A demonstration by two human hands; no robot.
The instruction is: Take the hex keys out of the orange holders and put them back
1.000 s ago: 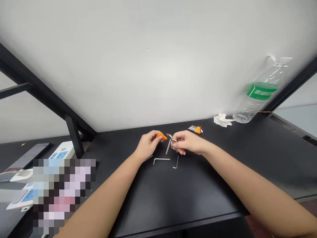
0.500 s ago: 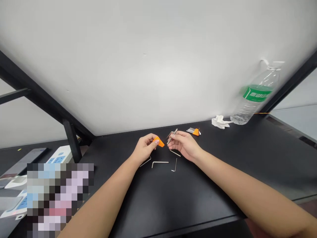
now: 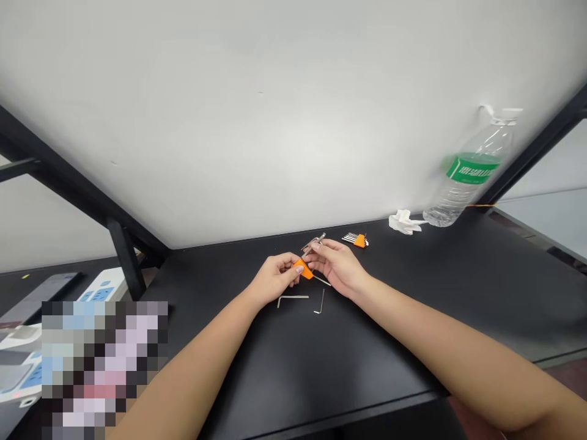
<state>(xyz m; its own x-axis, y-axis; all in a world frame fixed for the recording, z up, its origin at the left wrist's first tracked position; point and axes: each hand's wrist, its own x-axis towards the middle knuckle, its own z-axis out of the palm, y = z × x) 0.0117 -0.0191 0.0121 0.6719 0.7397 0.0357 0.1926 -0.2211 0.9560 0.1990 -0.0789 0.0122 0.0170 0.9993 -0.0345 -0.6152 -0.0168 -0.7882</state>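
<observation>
An orange holder [image 3: 304, 269] is pinched between the thumb and fingers of my left hand [image 3: 275, 278]. Close on its right, my right hand [image 3: 337, 264] grips a metal hex key [image 3: 316, 243], whose lower end meets the holder's upper edge; whether it is inside cannot be made out. Another thin key shows beside it at the fingertips. On the black table [image 3: 293, 366] below the hands lie an L-shaped hex key [image 3: 294, 297] and a smaller one [image 3: 322, 302]. A further key [image 3: 321, 280] sticks out from behind the holder.
A second orange holder [image 3: 360, 241] with several keys lies behind my right hand. Crumpled white tissue [image 3: 404, 222] and a clear bottle with a green label [image 3: 474, 170] are at the back right, by the wall. Power strips [image 3: 103, 293] are at the left.
My left hand has moved right with the orange holder, which now meets the key in my right hand. The key formerly seen by my left wrist is now hidden. The view has shifted slightly.
</observation>
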